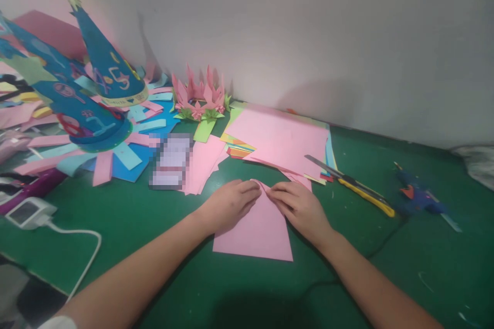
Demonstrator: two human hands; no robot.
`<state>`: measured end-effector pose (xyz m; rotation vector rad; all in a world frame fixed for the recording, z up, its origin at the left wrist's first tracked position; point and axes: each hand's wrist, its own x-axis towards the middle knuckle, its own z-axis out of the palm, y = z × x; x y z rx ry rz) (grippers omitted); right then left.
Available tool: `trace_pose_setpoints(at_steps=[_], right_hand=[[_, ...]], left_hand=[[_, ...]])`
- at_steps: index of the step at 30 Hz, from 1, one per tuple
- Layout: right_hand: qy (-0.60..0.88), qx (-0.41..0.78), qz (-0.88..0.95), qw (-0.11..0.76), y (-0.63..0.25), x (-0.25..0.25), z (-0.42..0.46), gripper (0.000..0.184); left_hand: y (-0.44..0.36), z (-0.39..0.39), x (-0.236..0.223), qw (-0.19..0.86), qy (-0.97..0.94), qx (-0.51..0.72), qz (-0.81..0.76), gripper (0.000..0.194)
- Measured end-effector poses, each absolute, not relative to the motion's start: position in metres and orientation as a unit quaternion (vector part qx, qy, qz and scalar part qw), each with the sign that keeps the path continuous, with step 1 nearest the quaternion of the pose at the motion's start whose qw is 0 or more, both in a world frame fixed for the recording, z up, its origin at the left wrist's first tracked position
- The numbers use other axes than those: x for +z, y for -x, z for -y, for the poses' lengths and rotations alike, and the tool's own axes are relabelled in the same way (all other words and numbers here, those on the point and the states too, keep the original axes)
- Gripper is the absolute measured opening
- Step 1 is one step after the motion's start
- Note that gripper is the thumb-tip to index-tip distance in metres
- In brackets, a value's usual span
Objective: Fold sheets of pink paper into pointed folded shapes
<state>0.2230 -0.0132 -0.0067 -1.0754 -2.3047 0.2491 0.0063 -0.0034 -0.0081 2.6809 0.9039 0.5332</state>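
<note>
A pink sheet of paper (254, 236) lies on the green table in front of me, its lower edge wide and its far end narrower. At that far end the paper is bent or folded over. My left hand (233, 203) pinches the far left part of it, fingers closed. From the other side, my right hand (303, 208) grips the far right part between thumb and fingers. The two sets of fingertips almost meet at the top of the sheet. My fingers partly hide the fold.
Behind lie stacked coloured papers (278, 133), with a yellow cutter knife (365, 195), blade out, to their right. A blue glue gun (422, 198) rests farther right. To the left are a phone (172, 162), a pink paper crown (198, 95), blue cone hats (106, 61) and a white charger (31, 213).
</note>
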Motion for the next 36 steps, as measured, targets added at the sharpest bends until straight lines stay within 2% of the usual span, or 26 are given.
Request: trace_pose_setpoints(at_steps=[5, 13, 29, 36], right_hand=[[0.375, 0.08, 0.884, 0.267, -0.2257, -0.0063, 0.0122, 0.024], [0.363, 0.071, 0.89, 0.266, -0.2257, -0.0065, 0.0112, 0.022], [0.348, 0.042, 0.896, 0.274, -0.2262, -0.0068, 0.0125, 0.02], [0.345, 0.031, 0.899, 0.269, -0.2274, -0.007, 0.0124, 0.022]], left_hand=[[-0.006, 0.0047, -0.0061, 0.148, -0.914, 0.169, -0.339, 0.021], [-0.0073, 0.0062, -0.0129, 0.151, -0.899, 0.199, -0.36, 0.029], [-0.01, 0.0084, -0.0126, 0.094, -0.919, 0.159, -0.348, 0.026], [-0.0105, 0.0091, -0.0131, 0.102, -0.913, 0.141, -0.368, 0.027]])
